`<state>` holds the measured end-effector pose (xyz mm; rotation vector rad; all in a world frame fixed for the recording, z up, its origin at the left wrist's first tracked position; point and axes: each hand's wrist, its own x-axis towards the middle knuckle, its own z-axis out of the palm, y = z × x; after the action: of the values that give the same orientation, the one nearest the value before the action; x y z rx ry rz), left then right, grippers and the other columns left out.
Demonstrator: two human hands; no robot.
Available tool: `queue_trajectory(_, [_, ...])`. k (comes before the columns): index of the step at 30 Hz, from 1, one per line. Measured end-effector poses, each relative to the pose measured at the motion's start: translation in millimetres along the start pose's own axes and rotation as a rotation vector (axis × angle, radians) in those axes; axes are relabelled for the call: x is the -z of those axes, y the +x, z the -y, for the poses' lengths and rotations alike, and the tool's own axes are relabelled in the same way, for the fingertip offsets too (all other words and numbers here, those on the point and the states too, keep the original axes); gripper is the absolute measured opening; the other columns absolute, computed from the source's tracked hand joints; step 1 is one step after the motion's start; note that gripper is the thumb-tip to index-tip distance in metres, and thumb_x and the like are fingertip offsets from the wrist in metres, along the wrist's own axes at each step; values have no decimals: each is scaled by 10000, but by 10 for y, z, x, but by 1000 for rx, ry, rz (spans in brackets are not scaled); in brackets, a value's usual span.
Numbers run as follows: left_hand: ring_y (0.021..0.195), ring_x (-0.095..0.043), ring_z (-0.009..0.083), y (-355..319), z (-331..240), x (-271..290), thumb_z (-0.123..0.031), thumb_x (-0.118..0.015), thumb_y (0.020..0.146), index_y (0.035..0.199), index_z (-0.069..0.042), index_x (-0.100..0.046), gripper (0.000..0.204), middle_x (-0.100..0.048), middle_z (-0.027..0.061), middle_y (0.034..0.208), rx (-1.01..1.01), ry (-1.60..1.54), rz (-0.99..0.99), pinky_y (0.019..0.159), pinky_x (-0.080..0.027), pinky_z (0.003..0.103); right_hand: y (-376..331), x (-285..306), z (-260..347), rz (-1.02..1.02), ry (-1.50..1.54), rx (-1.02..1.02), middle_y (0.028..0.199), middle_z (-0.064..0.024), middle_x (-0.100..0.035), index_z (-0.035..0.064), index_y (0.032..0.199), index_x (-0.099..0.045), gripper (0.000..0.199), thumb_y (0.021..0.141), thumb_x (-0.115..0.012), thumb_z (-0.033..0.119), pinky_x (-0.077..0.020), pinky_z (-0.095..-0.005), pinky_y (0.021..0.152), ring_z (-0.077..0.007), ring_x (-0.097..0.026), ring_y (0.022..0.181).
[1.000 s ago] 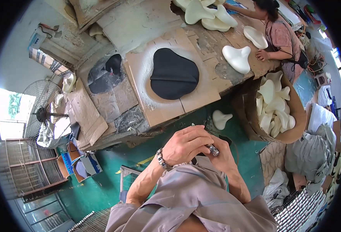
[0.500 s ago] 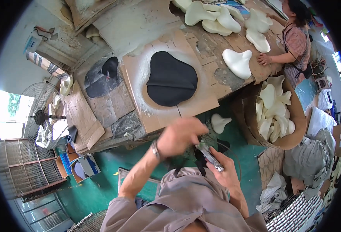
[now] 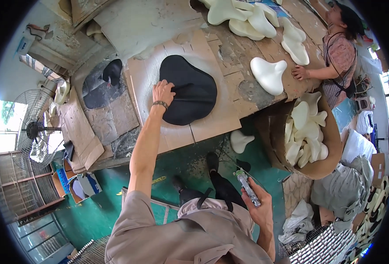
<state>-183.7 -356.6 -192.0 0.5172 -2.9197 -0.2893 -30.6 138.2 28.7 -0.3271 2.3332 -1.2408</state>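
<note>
A black, saddle-shaped fabric cover [image 3: 192, 97] lies spread on a cardboard sheet [image 3: 221, 121] with a whitish haze around the cover. My left hand [image 3: 163, 93] reaches over its left edge, fingers bent and closed on the fabric, which creases beside them. Down by my right side, my right hand [image 3: 260, 200] is wrapped around a silver spray gun [image 3: 247, 188] with a thin hose. That tool stays apart from the table and points up toward it. The fingertips of my left hand are partly hidden against the dark fabric.
Cream foam saddle pads [image 3: 243, 20] pile up at the table's far side; one white pad [image 3: 268, 75] lies nearer. A cardboard barrel [image 3: 269, 145] full of pads stands right. Another person [image 3: 337, 57] leans a hand on the table. A fan [image 3: 33, 130] stands left.
My left hand has gone from beside the spray gun up to the black cover and taken hold of its edge. My right hand has dropped lower with the gun. The other person's head has tilted up.
</note>
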Motion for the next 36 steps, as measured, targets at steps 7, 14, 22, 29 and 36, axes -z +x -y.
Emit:
queue_trajectory(7, [1154,-571,280,-971,-330,305,-12,-719,734,872,-97,-713,162,-604,70,1117,-113,-71,-279,1022,-407,471,133,131,261,9,90,75,1076,-190,-731,-65,1393,-591,561,861,-756,3,-554,-351,838,-301,-728,936])
queue_trajectory(14, [1362,-484,284,-1658,-234,101,74,-630,722,1070,-90,-636,384,-565,74,1332,-15,-82,-134,1206,-251,604,139,248,626,82,75,158,1091,-178,-736,-58,1379,-603,543,865,-765,7,-555,-337,838,-280,-726,938])
queue_trajectory(22, [1386,-486,352,-1929,-149,8,133,-578,680,1188,-92,-581,555,-524,120,1453,137,-294,-151,1203,-274,589,77,288,1089,10,-106,258,1055,-166,-714,-36,1376,-618,535,870,-776,33,-542,-316,788,-258,-702,889])
queue_trajectory(29, [1293,-524,389,-2919,-256,58,116,-543,658,1183,-68,-608,560,-600,156,1331,244,-450,-219,1121,-399,488,-88,392,1222,6,-228,314,1011,-173,-716,-35,1360,-630,524,858,-769,22,-545,-331,784,-255,-709,868])
queue_trajectory(36, [1210,-583,402,-4409,-72,-301,100,-568,657,1133,-96,-648,522,-629,155,1242,509,-443,-91,1033,-481,483,-137,330,1182,36,-218,307,1056,-184,-723,-45,1347,-638,544,829,-792,11,-556,-337,799,-282,-725,893])
